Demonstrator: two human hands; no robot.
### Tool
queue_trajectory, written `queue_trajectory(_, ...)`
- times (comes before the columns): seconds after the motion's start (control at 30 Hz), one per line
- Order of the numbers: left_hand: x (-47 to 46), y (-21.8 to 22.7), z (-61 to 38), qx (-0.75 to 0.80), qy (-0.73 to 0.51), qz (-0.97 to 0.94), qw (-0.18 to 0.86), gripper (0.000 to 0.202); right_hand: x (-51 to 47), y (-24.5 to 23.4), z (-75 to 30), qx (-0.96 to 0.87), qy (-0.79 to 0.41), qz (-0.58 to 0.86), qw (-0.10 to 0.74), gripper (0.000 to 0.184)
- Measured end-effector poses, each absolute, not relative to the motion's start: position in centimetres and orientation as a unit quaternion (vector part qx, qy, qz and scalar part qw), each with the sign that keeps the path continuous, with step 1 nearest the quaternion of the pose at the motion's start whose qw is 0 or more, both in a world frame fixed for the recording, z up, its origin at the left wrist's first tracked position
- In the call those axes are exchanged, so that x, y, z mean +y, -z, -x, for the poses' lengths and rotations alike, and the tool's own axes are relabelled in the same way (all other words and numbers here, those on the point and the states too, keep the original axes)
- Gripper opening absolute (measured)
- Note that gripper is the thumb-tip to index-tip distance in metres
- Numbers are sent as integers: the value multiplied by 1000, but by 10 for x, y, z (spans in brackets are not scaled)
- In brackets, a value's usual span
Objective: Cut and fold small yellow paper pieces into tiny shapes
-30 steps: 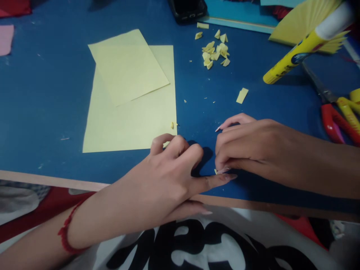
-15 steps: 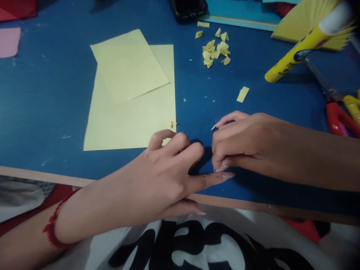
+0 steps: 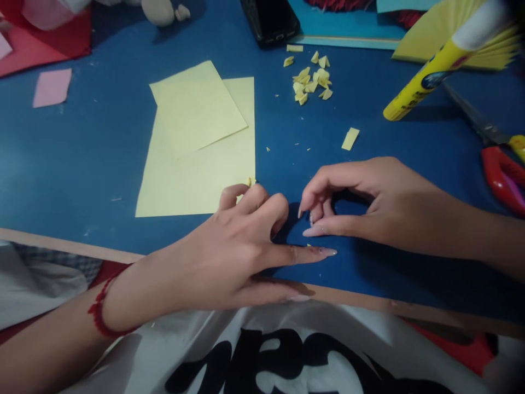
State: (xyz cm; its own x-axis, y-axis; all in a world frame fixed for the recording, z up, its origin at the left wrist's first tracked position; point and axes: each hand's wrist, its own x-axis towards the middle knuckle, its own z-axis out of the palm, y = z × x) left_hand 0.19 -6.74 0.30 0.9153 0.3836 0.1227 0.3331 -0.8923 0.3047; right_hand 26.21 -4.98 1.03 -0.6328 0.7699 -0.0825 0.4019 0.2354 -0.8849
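My left hand [image 3: 250, 251] rests at the table's front edge, index finger stretched out and thumb apart below it, the other fingers curled. A tiny yellow paper bit [image 3: 309, 245] peeks out along the index finger; the rest of it is hidden. Just above that fingertip hovers my right hand [image 3: 365, 205], with a gap between thumb and index finger and nothing visible in it. Two yellow paper sheets [image 3: 192, 186], one overlapping the other, lie beyond my left hand. Near their lower right corner is a small yellow scrap [image 3: 249, 181], partly behind the knuckles.
Several small folded yellow paper pieces [image 3: 311, 82] are heaped farther back. A yellow strip [image 3: 350, 139] lies beyond my right hand. To the right are a yellow glue tube [image 3: 426, 76] standing up and red-handled scissors [image 3: 498, 169]. A phone [image 3: 273, 22] sits at the back.
My right hand has lifted slightly off my left index finger, and its thumb and fingers have parted. My left hand stays nearly in place. The view has shifted a little leftward.
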Motion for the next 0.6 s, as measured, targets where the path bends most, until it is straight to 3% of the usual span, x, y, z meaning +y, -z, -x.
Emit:
queue_trajectory(0.07,-67,-2,-1,188,-96,-967,139,46,-52,-7,-263,-753,-485,384,226,7)
queue_trajectory(0.27,-76,3,4,203,-98,-971,75,45,-54,1,-263,-707,-499,396,308,18)
queue_trajectory(0.4,-92,8,3,225,-131,-965,10,42,-55,3,-262,-690,-504,393,339,18)
queue_trajectory(0.6,-104,12,2,257,-143,-956,12,41,-56,6,-258,-709,-472,374,368,17)
